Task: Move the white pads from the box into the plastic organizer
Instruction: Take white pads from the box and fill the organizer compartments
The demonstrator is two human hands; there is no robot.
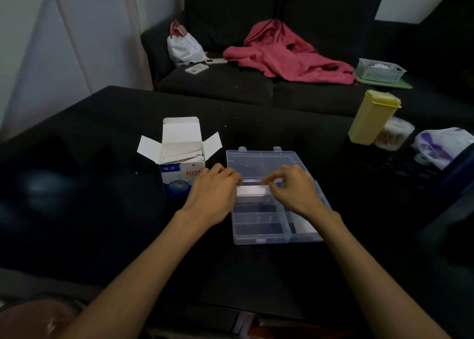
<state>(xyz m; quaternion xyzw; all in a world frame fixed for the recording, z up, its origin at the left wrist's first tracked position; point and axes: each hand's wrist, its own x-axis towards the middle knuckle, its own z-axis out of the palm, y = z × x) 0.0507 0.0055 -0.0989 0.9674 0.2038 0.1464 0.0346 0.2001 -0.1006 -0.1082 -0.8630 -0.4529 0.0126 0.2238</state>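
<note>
On the black table [102, 236], toward the left, stands an open white-and-blue cardboard box [182, 159], its flaps spread, with thin white pads [183, 155] stacked on edge inside; just right of the box, and partly in front of it, the left hand [214, 193] reaches to the left edge of a white pad [250, 191], its fingertips curled onto that edge in a pinch; the pad lies flat over the rear left compartment of the clear plastic organizer [274, 233], whose lid is thrown back flat behind it; the right hand [292, 188] meets the pad's right edge, thumb and forefinger closed on it, the other fingers bent loosely above; a second white piece shows in the organizer's front right compartment; further right, at the table's edge, a tall pale-yellow plastic container [372, 117] stands upright, a clear tub [393, 133] just behind it, then a white-and-purple plastic bag [441, 143]; beyond the table, a dark sofa [218, 82] holds a pink garment [287, 54].
</note>
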